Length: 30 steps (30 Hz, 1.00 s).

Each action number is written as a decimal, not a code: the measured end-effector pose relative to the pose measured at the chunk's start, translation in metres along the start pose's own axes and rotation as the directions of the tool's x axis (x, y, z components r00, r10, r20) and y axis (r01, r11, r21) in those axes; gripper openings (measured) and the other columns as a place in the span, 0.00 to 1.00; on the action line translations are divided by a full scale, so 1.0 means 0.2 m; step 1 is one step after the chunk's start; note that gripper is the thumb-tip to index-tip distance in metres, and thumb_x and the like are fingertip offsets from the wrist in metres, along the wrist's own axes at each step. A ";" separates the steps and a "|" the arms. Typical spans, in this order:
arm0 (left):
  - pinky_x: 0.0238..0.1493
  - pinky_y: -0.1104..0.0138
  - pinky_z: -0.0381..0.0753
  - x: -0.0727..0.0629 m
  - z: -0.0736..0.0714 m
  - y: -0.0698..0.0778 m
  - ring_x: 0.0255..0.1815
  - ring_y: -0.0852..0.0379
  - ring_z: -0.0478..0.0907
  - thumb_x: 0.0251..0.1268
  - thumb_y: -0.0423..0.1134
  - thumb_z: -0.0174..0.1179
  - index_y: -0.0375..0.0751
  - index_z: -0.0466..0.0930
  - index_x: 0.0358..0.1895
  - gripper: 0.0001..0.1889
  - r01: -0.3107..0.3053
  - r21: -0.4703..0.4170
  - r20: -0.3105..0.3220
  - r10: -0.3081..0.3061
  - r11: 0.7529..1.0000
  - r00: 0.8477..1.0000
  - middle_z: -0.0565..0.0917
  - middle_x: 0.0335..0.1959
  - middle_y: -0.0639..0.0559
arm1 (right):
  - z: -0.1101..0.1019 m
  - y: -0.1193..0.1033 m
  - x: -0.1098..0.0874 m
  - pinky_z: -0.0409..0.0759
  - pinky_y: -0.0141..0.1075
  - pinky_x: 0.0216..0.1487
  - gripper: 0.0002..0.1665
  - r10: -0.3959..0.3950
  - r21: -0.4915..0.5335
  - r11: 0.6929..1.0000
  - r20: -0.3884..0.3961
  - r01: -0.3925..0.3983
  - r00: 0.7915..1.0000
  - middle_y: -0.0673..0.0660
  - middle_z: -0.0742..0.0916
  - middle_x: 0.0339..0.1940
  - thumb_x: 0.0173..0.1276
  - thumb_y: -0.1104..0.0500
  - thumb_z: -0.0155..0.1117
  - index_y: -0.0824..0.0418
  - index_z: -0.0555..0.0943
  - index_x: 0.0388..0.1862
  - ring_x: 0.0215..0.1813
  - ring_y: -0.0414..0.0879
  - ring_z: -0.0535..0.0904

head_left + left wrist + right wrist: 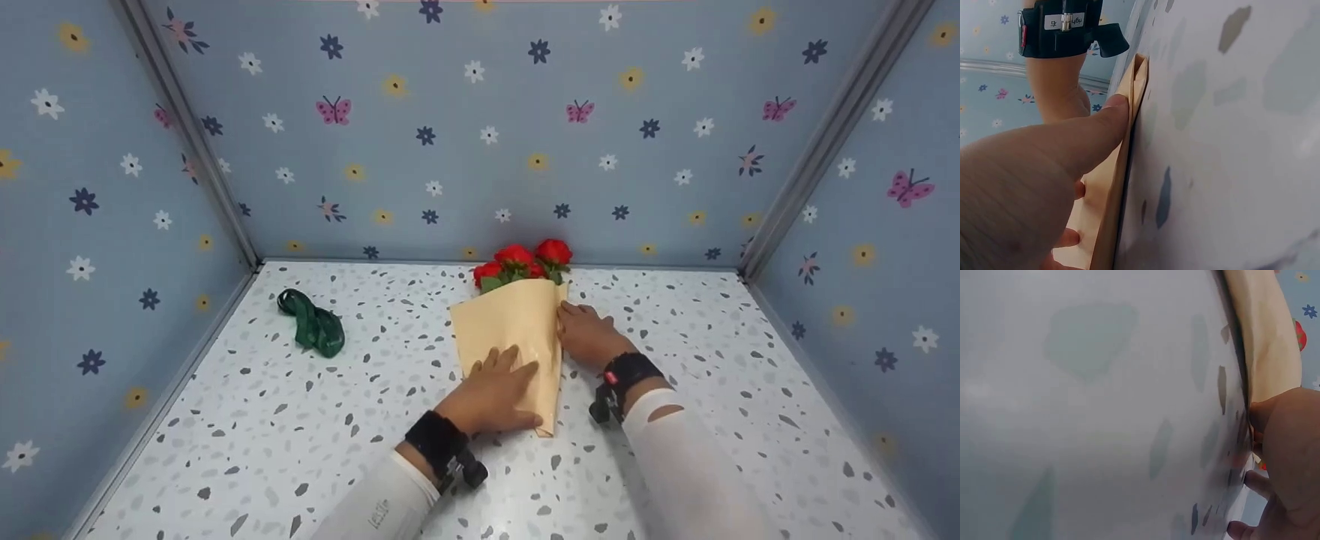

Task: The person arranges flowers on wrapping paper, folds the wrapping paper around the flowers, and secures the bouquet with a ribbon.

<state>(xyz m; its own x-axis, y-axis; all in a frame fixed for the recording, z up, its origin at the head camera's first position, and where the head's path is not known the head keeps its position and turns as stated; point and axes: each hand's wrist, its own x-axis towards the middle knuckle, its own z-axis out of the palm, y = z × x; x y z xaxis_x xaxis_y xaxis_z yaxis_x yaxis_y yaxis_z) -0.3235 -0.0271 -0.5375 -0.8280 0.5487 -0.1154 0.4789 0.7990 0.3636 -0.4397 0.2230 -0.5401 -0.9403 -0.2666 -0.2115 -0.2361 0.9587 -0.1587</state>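
A bunch of red artificial roses [514, 256] with green leaves shows above a cream sheet of wrapping paper [480, 322] folded round it. The flowers' lower parts are hidden inside. My left hand [491, 394] lies on the lower front of the paper with fingers spread. In the left wrist view its thumb [1112, 112] rests against the folded edge. At the paper's right side, my right hand [592, 337] pinches the edge between thumb and forefinger, while its other fingertips [1249, 479] touch the tabletop.
A looped dark green ribbon [315, 326] lies left of the bouquet on the white speckled tabletop [360, 420]. Blue flower-patterned panels [480, 135] enclose the back and both sides, with grey corner posts [817, 135].
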 end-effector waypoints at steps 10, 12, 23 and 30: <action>0.94 0.36 0.49 0.00 0.01 0.00 0.96 0.27 0.45 0.74 0.71 0.69 0.56 0.59 0.93 0.52 0.010 -0.031 0.004 -0.010 0.999 1.000 0.49 0.96 0.37 | 0.03 -0.03 -0.20 0.39 0.80 0.89 0.45 -0.114 0.106 0.989 0.076 0.106 0.991 0.58 0.49 0.99 0.94 0.43 0.44 0.61 0.46 0.97 0.98 0.67 0.42; 0.94 0.37 0.50 0.00 0.01 0.00 0.96 0.27 0.45 0.73 0.71 0.69 0.56 0.59 0.93 0.53 0.011 -0.032 0.001 -0.011 0.999 1.000 0.49 0.96 0.37 | 0.04 -0.03 -0.26 0.39 0.80 0.89 0.48 -0.129 0.122 0.985 0.082 0.118 0.988 0.58 0.49 0.99 0.91 0.41 0.49 0.61 0.47 0.97 0.98 0.66 0.41; 0.93 0.36 0.54 0.00 0.01 -0.01 0.95 0.25 0.49 0.73 0.72 0.69 0.54 0.62 0.92 0.52 -0.017 -0.008 -0.030 0.016 1.000 0.999 0.53 0.96 0.36 | 0.07 -0.06 -0.45 0.40 0.76 0.92 0.69 -0.145 0.177 0.976 0.073 0.130 0.987 0.53 0.52 0.99 0.69 0.31 0.77 0.54 0.53 0.97 0.99 0.60 0.44; 0.93 0.36 0.57 0.00 0.00 -0.01 0.94 0.25 0.52 0.71 0.73 0.70 0.53 0.62 0.92 0.53 -0.025 0.024 -0.044 0.026 0.999 0.999 0.55 0.95 0.36 | 0.06 -0.09 -0.48 0.45 0.81 0.88 0.82 -0.164 0.117 0.981 0.089 0.153 0.982 0.58 0.51 0.99 0.59 0.24 0.84 0.59 0.50 0.97 0.98 0.64 0.43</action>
<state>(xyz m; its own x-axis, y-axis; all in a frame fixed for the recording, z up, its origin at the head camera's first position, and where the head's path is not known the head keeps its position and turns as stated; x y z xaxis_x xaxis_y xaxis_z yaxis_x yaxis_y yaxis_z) -0.3246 -0.0284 -0.5393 -0.8275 0.5577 -0.0650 0.5060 0.7908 0.3444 -0.3412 0.2307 -0.5292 -0.8631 -0.4282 -0.2679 -0.3473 0.8882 -0.3009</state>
